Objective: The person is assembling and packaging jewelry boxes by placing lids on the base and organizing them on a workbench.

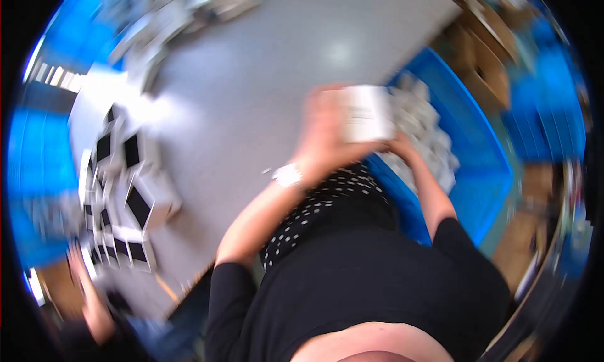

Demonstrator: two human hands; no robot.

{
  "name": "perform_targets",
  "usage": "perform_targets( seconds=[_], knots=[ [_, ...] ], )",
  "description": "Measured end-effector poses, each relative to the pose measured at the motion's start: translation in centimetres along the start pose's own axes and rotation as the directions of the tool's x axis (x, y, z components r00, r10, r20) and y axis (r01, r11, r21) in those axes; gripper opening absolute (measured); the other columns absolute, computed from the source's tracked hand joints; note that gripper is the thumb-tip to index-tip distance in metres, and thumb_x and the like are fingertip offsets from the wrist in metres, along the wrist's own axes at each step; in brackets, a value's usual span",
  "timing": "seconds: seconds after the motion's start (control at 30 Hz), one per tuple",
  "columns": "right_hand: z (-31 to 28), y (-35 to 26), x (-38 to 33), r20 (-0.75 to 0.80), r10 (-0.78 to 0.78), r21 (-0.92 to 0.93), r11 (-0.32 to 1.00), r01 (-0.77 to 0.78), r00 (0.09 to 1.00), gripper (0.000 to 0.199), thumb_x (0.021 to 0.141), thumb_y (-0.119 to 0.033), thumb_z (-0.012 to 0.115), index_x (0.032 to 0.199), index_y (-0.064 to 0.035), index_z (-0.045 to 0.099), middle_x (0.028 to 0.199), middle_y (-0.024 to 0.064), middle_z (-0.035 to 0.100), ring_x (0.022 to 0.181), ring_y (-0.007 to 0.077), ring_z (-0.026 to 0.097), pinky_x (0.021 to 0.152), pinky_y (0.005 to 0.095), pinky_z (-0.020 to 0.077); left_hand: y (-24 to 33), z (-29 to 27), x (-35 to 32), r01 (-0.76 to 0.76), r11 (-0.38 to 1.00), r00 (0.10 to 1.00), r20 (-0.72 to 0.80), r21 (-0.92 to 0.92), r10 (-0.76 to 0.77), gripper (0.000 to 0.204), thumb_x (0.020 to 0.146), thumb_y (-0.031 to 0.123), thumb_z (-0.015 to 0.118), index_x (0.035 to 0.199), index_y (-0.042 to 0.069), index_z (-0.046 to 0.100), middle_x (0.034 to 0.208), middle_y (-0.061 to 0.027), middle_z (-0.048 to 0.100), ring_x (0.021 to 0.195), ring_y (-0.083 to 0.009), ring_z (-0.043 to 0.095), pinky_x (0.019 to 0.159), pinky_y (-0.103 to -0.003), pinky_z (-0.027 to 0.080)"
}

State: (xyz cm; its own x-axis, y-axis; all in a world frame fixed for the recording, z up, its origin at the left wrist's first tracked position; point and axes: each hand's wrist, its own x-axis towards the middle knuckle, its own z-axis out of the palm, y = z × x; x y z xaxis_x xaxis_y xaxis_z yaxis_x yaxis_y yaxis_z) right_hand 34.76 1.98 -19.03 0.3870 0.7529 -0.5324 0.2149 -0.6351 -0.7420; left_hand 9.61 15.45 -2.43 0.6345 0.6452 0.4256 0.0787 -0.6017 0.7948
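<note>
A small white box with faint print on one face is held up in front of me, over the near edge of a blue bin. My left hand, blurred by motion, is closed round the box's left side. Under its lower right corner, my right hand touches the box; its fingers are mostly hidden, so I cannot tell how firmly they grip. Just beyond that hand, the blue bin contains a heap of small white pieces, too blurred to name.
The grey table stretches ahead and left. White boxes with black panels are grouped on its left side, near another person's hand. More pale boxes lie at the far left. Brown cartons stand beyond the bin.
</note>
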Motion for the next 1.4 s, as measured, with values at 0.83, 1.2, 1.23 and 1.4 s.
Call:
perform_targets(
  seconds=[0.83,1.2,1.23,1.4],
  knots=[
    [31.6,-51.0,12.5,0.552,-0.834,-0.642,-0.423,0.639,0.001,0.089,0.070,-0.020,0.079,0.150,-0.0365,0.044,0.162,0.0087,0.035,0.150,0.0407,0.027,0.120,0.0506,0.0319,0.4,-21.4,-16.4,0.618,0.523,0.632,-0.766,0.588,0.115,0.082,0.064,0.029,0.086,0.136,0.003,0.055,0.143,-0.0215,0.046,0.135,-0.0388,0.040,0.111,-0.051,0.035],
    [24.2,-43.9,6.6,0.638,-0.598,-0.679,-0.141,0.720,0.485,0.102,0.074,-0.045,0.073,0.161,-0.0299,0.022,0.163,0.0198,0.030,0.134,0.0465,0.047,0.105,0.0529,0.0464,-1.7,-16.9,-15.5,0.664,0.680,0.720,-0.513,0.311,-0.468,0.103,0.059,0.027,0.094,0.147,0.007,0.044,0.149,-0.0233,0.037,0.129,-0.0392,0.044,0.109,-0.052,0.040],
    [21.6,-41.4,5.6,0.644,-0.595,-0.698,-0.197,0.689,0.482,0.106,0.075,-0.059,0.066,0.162,-0.0223,0.019,0.161,0.0242,0.031,0.123,0.0469,0.055,0.100,0.0533,0.0489,-1.5,-16.6,-15.2,0.681,0.687,0.692,-0.529,0.253,-0.491,0.100,0.059,0.028,0.095,0.144,0.006,0.046,0.150,-0.0242,0.036,0.129,-0.0396,0.043,0.108,-0.053,0.040],
    [14.2,-36.6,1.2,0.741,-0.503,-0.574,-0.132,0.809,0.444,0.114,0.063,-0.053,0.083,0.156,-0.0098,0.033,0.157,0.0267,0.035,0.131,0.0416,0.052,0.104,0.0516,0.0480,-2.6,-16.1,-14.9,0.587,0.605,0.788,-0.551,0.537,-0.275,0.081,0.062,0.031,0.094,0.125,0.003,0.052,0.154,-0.0242,0.033,0.131,-0.0422,0.041,0.112,-0.053,0.036]
  ],
)
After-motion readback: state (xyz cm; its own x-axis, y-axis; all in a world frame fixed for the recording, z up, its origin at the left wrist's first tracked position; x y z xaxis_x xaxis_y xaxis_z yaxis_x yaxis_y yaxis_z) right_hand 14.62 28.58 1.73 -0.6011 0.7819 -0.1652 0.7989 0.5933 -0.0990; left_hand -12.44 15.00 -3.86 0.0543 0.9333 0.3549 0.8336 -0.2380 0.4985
